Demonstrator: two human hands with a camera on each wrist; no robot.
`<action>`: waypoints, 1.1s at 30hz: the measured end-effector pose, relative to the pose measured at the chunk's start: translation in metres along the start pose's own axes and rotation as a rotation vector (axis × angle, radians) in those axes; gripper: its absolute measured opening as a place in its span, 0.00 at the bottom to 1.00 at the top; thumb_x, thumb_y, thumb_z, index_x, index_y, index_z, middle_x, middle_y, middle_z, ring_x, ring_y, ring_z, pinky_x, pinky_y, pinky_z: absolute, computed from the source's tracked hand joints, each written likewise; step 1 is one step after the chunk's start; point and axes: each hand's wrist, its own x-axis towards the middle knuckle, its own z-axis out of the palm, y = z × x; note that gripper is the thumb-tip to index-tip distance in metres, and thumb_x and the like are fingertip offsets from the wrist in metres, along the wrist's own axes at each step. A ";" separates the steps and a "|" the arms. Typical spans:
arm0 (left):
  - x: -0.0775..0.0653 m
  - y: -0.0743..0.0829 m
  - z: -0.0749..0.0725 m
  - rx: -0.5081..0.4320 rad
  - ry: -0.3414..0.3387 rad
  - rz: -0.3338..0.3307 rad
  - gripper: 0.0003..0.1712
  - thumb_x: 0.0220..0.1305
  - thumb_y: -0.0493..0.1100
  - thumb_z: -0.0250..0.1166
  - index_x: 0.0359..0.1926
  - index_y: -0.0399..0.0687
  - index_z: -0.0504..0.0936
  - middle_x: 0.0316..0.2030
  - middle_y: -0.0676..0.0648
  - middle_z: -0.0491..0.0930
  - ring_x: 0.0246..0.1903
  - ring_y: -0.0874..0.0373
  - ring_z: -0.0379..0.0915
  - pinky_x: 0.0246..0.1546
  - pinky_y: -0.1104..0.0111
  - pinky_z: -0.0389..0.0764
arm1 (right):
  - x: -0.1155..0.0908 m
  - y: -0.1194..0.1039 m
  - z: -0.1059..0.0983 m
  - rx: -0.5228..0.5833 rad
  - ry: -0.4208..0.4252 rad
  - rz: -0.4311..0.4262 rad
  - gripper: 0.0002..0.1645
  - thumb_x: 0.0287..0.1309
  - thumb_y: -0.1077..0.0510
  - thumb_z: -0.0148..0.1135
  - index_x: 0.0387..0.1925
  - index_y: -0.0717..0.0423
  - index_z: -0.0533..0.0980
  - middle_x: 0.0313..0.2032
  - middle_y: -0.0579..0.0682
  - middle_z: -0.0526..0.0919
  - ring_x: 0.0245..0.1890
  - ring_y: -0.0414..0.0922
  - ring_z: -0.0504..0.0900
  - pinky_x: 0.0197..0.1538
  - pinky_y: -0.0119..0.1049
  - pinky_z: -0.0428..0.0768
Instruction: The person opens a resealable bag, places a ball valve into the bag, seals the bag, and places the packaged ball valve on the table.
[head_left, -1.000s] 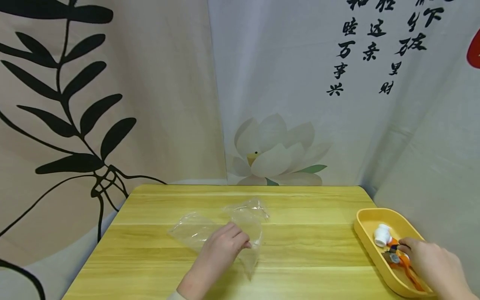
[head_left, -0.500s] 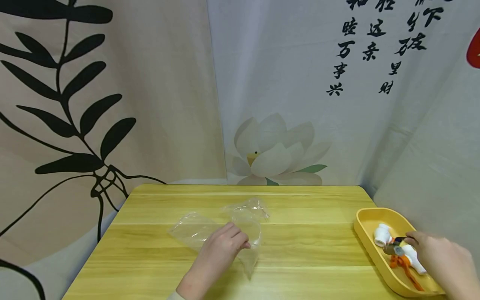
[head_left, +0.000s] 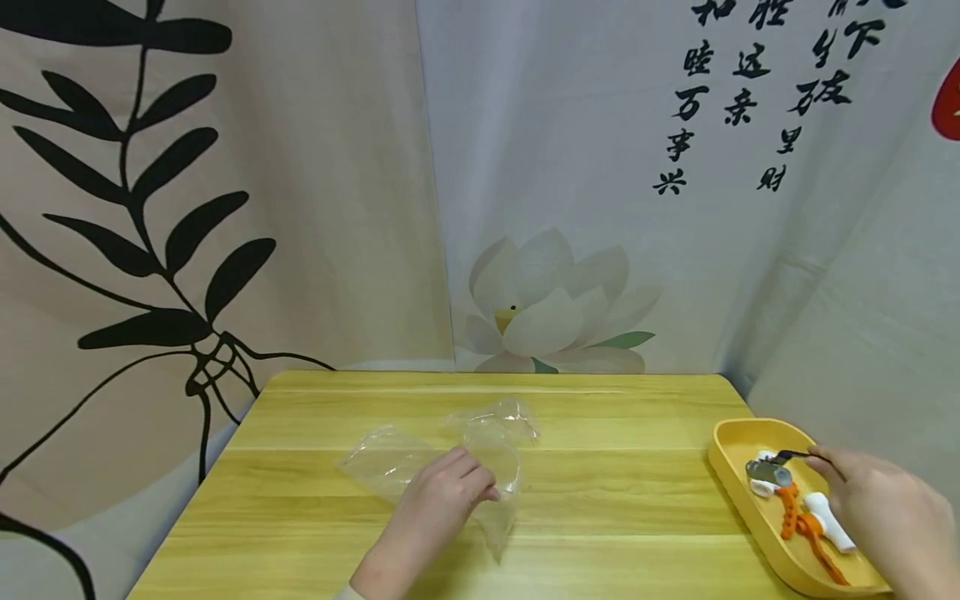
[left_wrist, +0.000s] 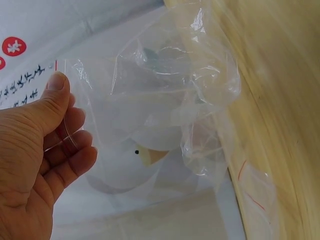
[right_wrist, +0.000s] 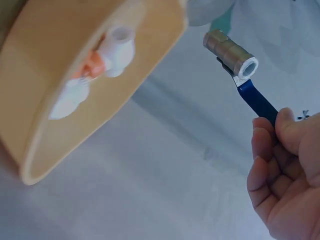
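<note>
My left hand [head_left: 438,504] pinches the edge of a clear zip-lock bag [left_wrist: 145,105] between thumb and fingers, near its red seal line. The bag hangs partly opened above the table, crinkled and see-through. In my right hand [head_left: 888,504] I grip a metal ball valve [right_wrist: 232,54] by its blue lever handle. The valve body is held over the yellow tray [head_left: 780,432], at its left part in the head view. White plastic valves [head_left: 831,525] with orange handles [head_left: 791,508] lie in that tray; the metal valve partly covers one of them.
A second clear bag [head_left: 384,458] lies on the wood-grain table [head_left: 615,500], left of the held one. The tray stands at the table's right edge. A printed cloth backdrop [head_left: 360,208] rises behind the table.
My right hand has lifted the metal ball valve up from among the white valves in the tray, uncovering them. The left hand and bag have barely moved.
</note>
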 end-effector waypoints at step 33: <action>0.003 0.001 0.000 0.008 0.032 0.039 0.10 0.59 0.51 0.75 0.30 0.53 0.84 0.28 0.60 0.83 0.30 0.68 0.75 0.34 0.81 0.78 | 0.033 -0.089 -0.020 0.344 0.662 -0.203 0.37 0.80 0.35 0.55 0.39 0.63 0.90 0.29 0.58 0.91 0.28 0.46 0.80 0.47 0.09 0.69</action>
